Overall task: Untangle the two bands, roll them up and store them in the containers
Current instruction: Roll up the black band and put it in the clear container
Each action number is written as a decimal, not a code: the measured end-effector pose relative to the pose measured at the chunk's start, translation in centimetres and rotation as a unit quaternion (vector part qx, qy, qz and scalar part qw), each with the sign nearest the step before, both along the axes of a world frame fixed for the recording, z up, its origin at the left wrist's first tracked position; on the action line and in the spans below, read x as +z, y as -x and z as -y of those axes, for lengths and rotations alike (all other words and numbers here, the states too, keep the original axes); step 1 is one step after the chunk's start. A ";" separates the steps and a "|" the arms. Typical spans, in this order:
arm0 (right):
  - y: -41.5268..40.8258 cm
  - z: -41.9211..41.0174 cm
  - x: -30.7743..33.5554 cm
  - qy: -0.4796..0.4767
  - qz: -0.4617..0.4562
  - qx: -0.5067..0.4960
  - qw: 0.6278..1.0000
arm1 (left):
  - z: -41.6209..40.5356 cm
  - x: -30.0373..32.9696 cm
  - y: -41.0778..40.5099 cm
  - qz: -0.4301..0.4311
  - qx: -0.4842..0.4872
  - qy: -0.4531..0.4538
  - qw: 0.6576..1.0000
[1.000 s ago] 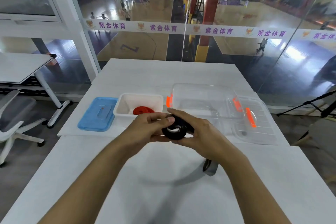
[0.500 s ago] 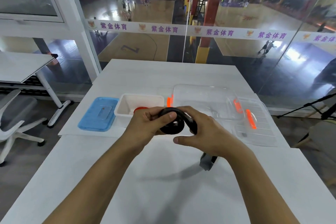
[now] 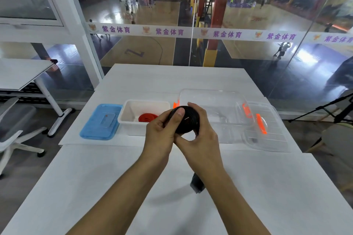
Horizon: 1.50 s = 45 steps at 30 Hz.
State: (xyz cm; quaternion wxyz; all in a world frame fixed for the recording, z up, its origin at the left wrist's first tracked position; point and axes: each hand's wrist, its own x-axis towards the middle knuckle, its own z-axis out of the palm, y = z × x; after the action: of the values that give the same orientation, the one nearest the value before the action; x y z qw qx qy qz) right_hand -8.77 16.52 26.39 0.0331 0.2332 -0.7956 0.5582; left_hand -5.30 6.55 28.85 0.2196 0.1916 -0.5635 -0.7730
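A black band (image 3: 188,120), mostly wound into a thick roll, is held above the white table (image 3: 95,177) between both hands. My left hand (image 3: 159,135) grips the roll from the left with the thumb pressed on its face. My right hand (image 3: 200,139) wraps the roll from the right and below. The band's loose tail (image 3: 197,184) hangs under my right wrist. A rolled red band (image 3: 147,117) lies inside the white container (image 3: 129,118). The clear container (image 3: 215,105) with orange clips stands just behind my hands.
A blue lid (image 3: 101,122) lies left of the white container. A clear lid (image 3: 267,131) with an orange clip rests to the right of the clear container. A glass wall stands behind the table's far edge. An office chair (image 3: 13,120) is at the left.
The roll has grown thicker as both hands turned it, and it now faces me more squarely. The loose tail below my right wrist has become shorter.
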 end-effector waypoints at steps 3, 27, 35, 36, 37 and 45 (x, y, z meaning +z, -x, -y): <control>0.4 -0.2 0.1 -0.035 -0.020 -0.001 0.999 | 0.4 -0.1 -0.3 0.028 -0.025 0.021 0.999; 2.1 -4.2 6.9 -0.238 -0.056 0.136 0.960 | 2.8 3.3 -1.3 -0.033 -0.097 0.005 0.995; -0.7 -0.4 3.2 -0.082 -0.062 0.011 0.995 | 0.7 3.1 -0.7 -0.030 -0.024 -0.082 0.996; -0.7 -0.2 2.8 -0.091 -0.056 0.005 0.994 | 0.6 3.0 -0.7 -0.019 -0.012 -0.073 0.997; -0.6 -0.1 2.5 -0.096 -0.050 -0.001 0.994 | 0.6 2.8 -0.8 -0.005 -0.009 -0.062 0.998; 0.2 -0.9 2.3 -0.112 -0.033 0.019 0.993 | 1.1 1.7 -2.0 0.104 -0.085 -0.032 0.990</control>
State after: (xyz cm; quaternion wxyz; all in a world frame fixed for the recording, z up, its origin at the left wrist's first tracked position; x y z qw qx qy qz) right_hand -9.01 17.47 28.71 0.0224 0.2693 -0.8467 0.4583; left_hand -3.27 5.47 30.58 0.0867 0.2297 -0.5725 -0.7823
